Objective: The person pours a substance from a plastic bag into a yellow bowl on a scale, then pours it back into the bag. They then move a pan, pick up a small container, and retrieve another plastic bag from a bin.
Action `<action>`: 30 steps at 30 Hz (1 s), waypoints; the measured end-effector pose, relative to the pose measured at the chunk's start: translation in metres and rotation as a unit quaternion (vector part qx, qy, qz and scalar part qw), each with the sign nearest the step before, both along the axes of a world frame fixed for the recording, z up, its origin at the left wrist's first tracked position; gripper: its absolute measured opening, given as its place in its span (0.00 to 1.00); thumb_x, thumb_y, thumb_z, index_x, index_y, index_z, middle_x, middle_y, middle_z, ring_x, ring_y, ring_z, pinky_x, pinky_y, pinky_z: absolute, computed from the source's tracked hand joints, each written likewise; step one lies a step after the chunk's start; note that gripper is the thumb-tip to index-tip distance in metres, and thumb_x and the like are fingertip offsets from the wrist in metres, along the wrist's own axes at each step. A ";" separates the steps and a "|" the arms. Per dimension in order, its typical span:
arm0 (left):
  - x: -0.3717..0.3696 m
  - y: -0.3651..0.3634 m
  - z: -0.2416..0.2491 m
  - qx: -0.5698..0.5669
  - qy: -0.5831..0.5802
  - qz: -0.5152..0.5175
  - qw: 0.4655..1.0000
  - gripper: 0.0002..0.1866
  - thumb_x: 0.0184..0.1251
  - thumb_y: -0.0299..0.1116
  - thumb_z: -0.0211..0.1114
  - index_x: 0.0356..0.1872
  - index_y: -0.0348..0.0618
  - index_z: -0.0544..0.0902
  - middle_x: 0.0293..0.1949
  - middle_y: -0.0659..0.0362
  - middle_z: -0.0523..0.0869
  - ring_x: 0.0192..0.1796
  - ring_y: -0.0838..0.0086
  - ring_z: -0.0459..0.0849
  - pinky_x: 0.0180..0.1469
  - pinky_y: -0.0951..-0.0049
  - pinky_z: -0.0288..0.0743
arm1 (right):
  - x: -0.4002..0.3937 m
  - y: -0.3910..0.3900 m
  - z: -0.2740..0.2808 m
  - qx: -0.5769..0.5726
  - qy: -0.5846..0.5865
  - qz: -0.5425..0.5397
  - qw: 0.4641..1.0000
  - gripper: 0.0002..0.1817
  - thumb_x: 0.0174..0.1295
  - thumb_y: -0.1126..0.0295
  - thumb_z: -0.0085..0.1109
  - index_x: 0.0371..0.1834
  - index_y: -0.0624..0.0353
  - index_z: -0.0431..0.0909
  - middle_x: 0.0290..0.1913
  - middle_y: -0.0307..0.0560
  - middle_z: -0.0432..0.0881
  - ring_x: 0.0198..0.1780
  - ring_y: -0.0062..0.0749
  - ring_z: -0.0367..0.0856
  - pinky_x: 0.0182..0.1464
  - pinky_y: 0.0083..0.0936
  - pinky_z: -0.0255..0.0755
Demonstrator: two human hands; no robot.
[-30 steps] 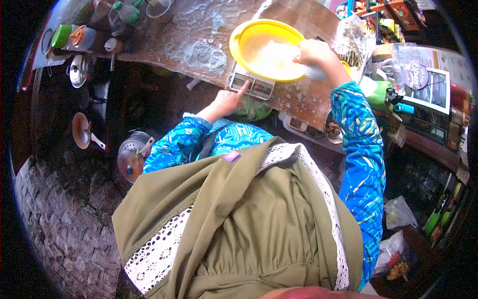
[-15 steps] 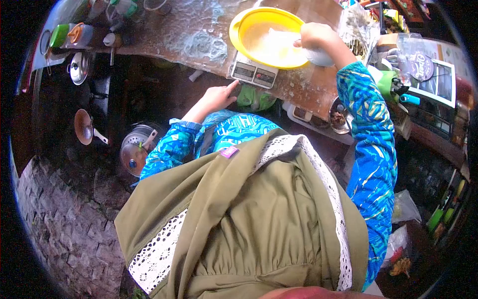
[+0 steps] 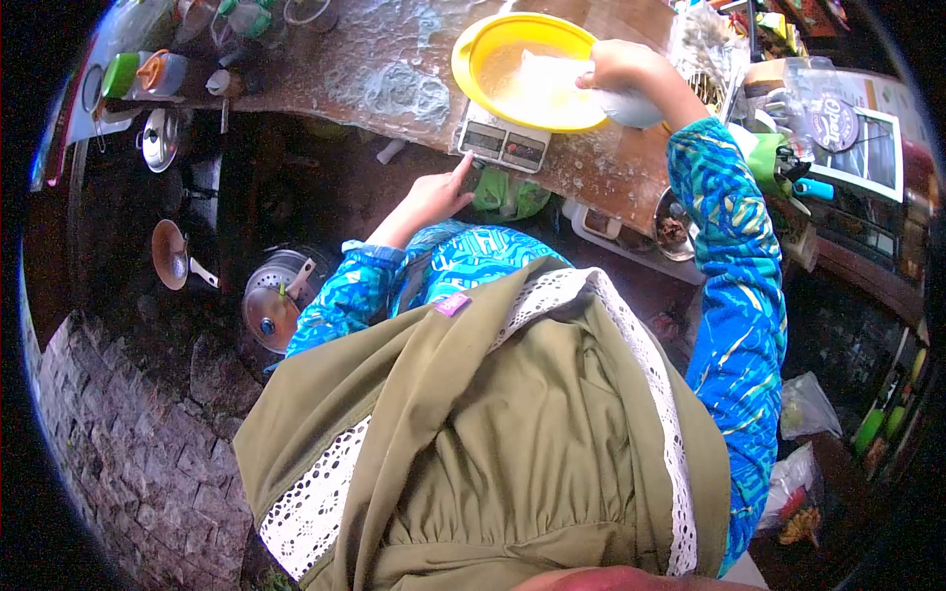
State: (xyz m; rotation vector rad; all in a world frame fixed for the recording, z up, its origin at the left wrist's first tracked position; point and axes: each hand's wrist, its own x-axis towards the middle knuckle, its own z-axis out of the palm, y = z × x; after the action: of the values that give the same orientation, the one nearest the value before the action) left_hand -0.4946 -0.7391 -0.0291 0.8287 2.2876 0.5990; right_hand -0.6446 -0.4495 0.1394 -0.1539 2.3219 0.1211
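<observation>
A yellow bowl [image 3: 483, 44] with white flour in it sits on a small kitchen scale [image 3: 505, 145] at the edge of a brown, flour-dusted counter [image 3: 384, 69]. My right hand [image 3: 621, 67] is shut on a clear plastic bag [image 3: 631, 106] of white powder, tipped over the bowl's right rim. My left hand [image 3: 434, 197] is below the counter edge, index finger stretched toward the scale's front left corner, holding nothing.
Bottles and jars [image 3: 148, 71] stand at the counter's far left. Pot lids [image 3: 158, 138], a pan [image 3: 169, 254] and a steel steamer pot [image 3: 271, 310] lie below on the left. A green bag [image 3: 507, 197] hangs under the scale. Cluttered shelves [image 3: 838, 148] fill the right.
My left hand drew back from the scale's buttons, then came up again toward its corner. My right hand with the bag stayed over the bowl.
</observation>
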 end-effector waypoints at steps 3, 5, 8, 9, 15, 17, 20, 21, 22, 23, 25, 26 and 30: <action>-0.011 0.023 -0.006 0.005 0.027 0.035 0.999 0.40 0.58 0.42 0.59 0.67 0.40 0.49 0.31 0.47 0.82 0.33 0.54 0.82 0.34 0.58 0.75 | 0.002 0.000 0.002 0.005 -0.004 0.000 1.000 0.22 0.54 0.51 0.57 0.42 0.59 0.80 0.42 0.52 0.81 0.44 0.42 0.80 0.47 0.35 0.72; -0.015 0.034 -0.014 -0.044 -0.016 0.017 0.999 0.39 0.61 0.43 0.56 0.68 0.42 0.46 0.32 0.43 0.82 0.34 0.50 0.81 0.36 0.56 0.75 | 0.004 -0.003 0.009 0.011 -0.001 0.001 1.000 0.22 0.54 0.51 0.57 0.42 0.59 0.80 0.42 0.53 0.81 0.44 0.42 0.80 0.47 0.36 0.72; -0.007 0.043 -0.013 -0.016 -0.019 -0.068 0.997 0.37 0.62 0.43 0.54 0.67 0.43 0.48 0.33 0.42 0.82 0.35 0.49 0.81 0.37 0.55 0.75 | 0.005 0.001 0.006 -0.010 -0.007 -0.017 1.000 0.22 0.55 0.51 0.56 0.42 0.60 0.80 0.41 0.53 0.81 0.44 0.42 0.80 0.46 0.36 0.72; -0.005 0.044 -0.011 -0.024 -0.033 -0.081 0.996 0.36 0.61 0.43 0.55 0.67 0.44 0.50 0.35 0.43 0.82 0.37 0.50 0.81 0.38 0.55 0.75 | 0.004 0.004 0.003 -0.038 -0.015 -0.037 0.998 0.22 0.55 0.52 0.56 0.42 0.60 0.80 0.41 0.54 0.81 0.43 0.42 0.80 0.46 0.35 0.72; 0.001 0.030 0.005 0.043 -0.026 -0.019 0.999 0.32 0.58 0.40 0.60 0.63 0.47 0.60 0.32 0.48 0.82 0.35 0.55 0.82 0.37 0.58 0.76 | 0.006 0.008 0.000 -0.067 -0.011 -0.035 0.997 0.22 0.55 0.53 0.57 0.42 0.62 0.79 0.41 0.55 0.81 0.42 0.44 0.80 0.44 0.34 0.72; 0.003 0.021 -0.003 0.057 -0.015 -0.015 0.998 0.28 0.58 0.39 0.60 0.60 0.47 0.65 0.31 0.50 0.82 0.35 0.56 0.82 0.38 0.59 0.76 | 0.003 0.008 0.002 -0.053 -0.019 -0.018 0.998 0.22 0.55 0.53 0.56 0.42 0.62 0.79 0.41 0.55 0.81 0.42 0.44 0.80 0.44 0.34 0.71; 0.006 0.008 -0.012 0.073 -0.005 -0.009 0.997 0.23 0.57 0.39 0.60 0.55 0.46 0.71 0.32 0.52 0.82 0.36 0.57 0.82 0.39 0.60 0.76 | 0.002 0.007 0.003 -0.043 -0.026 -0.012 0.999 0.22 0.55 0.54 0.56 0.42 0.62 0.79 0.41 0.55 0.81 0.42 0.44 0.80 0.45 0.34 0.71; 0.007 0.006 -0.016 0.075 -0.007 -0.008 0.997 0.21 0.57 0.39 0.60 0.52 0.46 0.74 0.33 0.52 0.83 0.37 0.57 0.82 0.40 0.60 0.76 | 0.002 0.007 0.002 -0.045 -0.024 -0.023 0.998 0.21 0.55 0.55 0.56 0.42 0.62 0.79 0.40 0.55 0.81 0.42 0.44 0.80 0.45 0.34 0.71; 0.008 0.004 -0.015 0.074 -0.007 -0.008 0.997 0.21 0.57 0.39 0.60 0.52 0.46 0.74 0.33 0.52 0.83 0.37 0.57 0.82 0.40 0.60 0.76 | 0.002 0.007 0.001 -0.046 -0.024 -0.024 0.998 0.21 0.55 0.55 0.56 0.42 0.62 0.79 0.40 0.55 0.81 0.42 0.44 0.80 0.45 0.34 0.71; 0.008 0.003 -0.015 0.067 -0.020 -0.012 0.998 0.20 0.57 0.39 0.60 0.51 0.45 0.74 0.35 0.52 0.83 0.39 0.57 0.82 0.41 0.60 0.76 | 0.002 0.008 0.000 -0.043 -0.013 -0.018 0.999 0.21 0.55 0.55 0.57 0.42 0.63 0.79 0.40 0.56 0.81 0.41 0.44 0.80 0.44 0.34 0.72; 0.010 0.000 -0.014 0.058 -0.033 -0.016 0.998 0.20 0.57 0.40 0.60 0.51 0.45 0.75 0.36 0.52 0.83 0.40 0.58 0.81 0.42 0.60 0.75 | 0.001 0.009 -0.004 -0.040 -0.002 -0.013 0.999 0.21 0.55 0.56 0.57 0.41 0.64 0.79 0.39 0.56 0.82 0.40 0.43 0.80 0.44 0.34 0.72; 0.011 0.000 -0.014 0.046 -0.037 -0.024 0.998 0.20 0.58 0.40 0.60 0.51 0.45 0.75 0.37 0.52 0.83 0.41 0.57 0.81 0.43 0.60 0.75 | 0.000 0.010 -0.006 -0.046 -0.005 -0.008 0.999 0.21 0.55 0.56 0.57 0.41 0.65 0.79 0.38 0.56 0.82 0.40 0.43 0.80 0.43 0.34 0.72; 0.015 -0.001 -0.010 0.035 -0.042 -0.033 0.998 0.19 0.58 0.40 0.59 0.50 0.45 0.76 0.38 0.50 0.83 0.43 0.57 0.81 0.45 0.60 0.75 | -0.006 0.020 -0.021 -0.059 -0.001 0.001 0.998 0.21 0.54 0.57 0.58 0.40 0.67 0.79 0.37 0.56 0.82 0.38 0.43 0.81 0.40 0.33 0.73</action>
State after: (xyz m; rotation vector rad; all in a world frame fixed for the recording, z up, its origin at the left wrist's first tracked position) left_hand -0.4795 -0.7398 -0.0388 0.8931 2.1653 0.6747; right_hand -0.6509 -0.4299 0.1185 -0.2162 2.3280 -0.0145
